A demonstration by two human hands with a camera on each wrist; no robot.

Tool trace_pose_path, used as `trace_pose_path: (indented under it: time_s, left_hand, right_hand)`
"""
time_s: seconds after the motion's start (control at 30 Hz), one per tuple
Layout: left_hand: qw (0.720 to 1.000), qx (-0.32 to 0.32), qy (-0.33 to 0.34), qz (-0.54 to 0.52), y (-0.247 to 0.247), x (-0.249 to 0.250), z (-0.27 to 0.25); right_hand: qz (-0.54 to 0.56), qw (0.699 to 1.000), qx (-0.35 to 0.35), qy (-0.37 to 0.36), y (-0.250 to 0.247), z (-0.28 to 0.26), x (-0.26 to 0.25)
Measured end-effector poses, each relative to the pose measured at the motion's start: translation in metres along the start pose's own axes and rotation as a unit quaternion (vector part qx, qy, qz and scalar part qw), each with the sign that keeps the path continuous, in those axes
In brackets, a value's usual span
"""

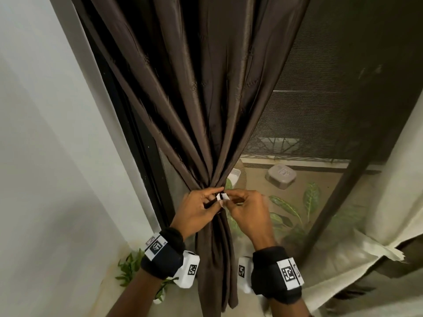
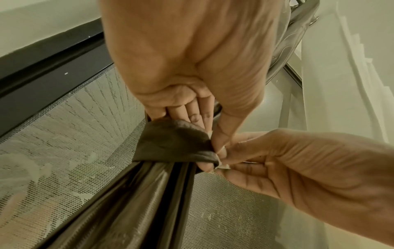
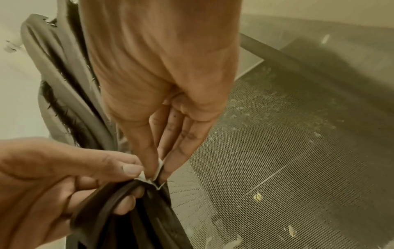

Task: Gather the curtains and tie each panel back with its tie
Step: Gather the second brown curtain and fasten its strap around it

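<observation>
The brown curtain panel (image 1: 206,99) is gathered into a narrow waist in front of me. A brown tie band (image 2: 177,143) wraps around that waist, and its white end tabs (image 1: 222,197) meet at the front. My left hand (image 1: 211,199) pinches one end of the tie, thumb on top and fingers curled under the band. My right hand (image 1: 233,199) pinches the other white tab (image 3: 160,166) between thumb and straight fingers. The two hands touch at the fingertips (image 2: 219,151). Below the waist the curtain hangs in loose folds (image 1: 215,259).
A mesh screen (image 1: 320,99) and a black window frame (image 1: 128,124) stand behind the curtain. A white wall (image 1: 45,133) is at the left. Cream fabric (image 1: 389,202) hangs at the right. Leafy plants (image 1: 311,197) and a grey container (image 1: 280,176) lie beyond the screen.
</observation>
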State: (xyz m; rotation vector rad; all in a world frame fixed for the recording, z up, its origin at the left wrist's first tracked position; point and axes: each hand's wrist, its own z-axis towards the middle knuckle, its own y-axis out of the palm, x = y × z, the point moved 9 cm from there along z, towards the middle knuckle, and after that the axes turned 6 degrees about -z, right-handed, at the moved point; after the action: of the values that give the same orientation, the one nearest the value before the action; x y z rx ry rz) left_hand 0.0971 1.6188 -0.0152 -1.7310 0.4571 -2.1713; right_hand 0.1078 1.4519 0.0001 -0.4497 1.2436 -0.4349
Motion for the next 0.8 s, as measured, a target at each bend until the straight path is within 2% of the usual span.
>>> trace_pose_path:
  time_s: [0.27, 0.37, 0.43, 0.57, 0.67, 0.73, 0.8]
  left_hand:
    - [0.997, -0.042, 0.009, 0.067, 0.001, 0.006, -0.002]
    - [0.993, -0.073, 0.008, 0.093, 0.003, 0.002, -0.003]
    - [0.992, -0.072, 0.011, 0.106, 0.003, 0.003, -0.004]
    - [0.997, 0.0, 0.047, 0.058, -0.008, 0.013, -0.005]
    - [0.996, 0.052, 0.065, 0.03, -0.016, 0.011, -0.019]
    - [0.988, 0.124, 0.079, 0.041, -0.033, 0.01, -0.03]
    - [0.968, 0.23, 0.097, 0.036, -0.064, 0.016, -0.043]
  right_hand:
    - [-0.055, 0.997, -0.013, -0.045, 0.01, -0.011, -0.02]
    - [-0.098, 0.989, -0.063, -0.089, 0.02, -0.017, -0.029]
    - [-0.087, 0.988, -0.092, -0.087, 0.024, -0.017, -0.031]
    - [0.018, 0.99, -0.135, -0.023, 0.02, -0.009, -0.026]
    - [0.12, 0.977, -0.171, 0.038, 0.02, -0.004, -0.015]
    - [0.176, 0.973, -0.143, 0.051, 0.007, 0.006, -0.013]
    - [0.181, 0.981, -0.074, 0.017, -0.017, 0.022, -0.021]
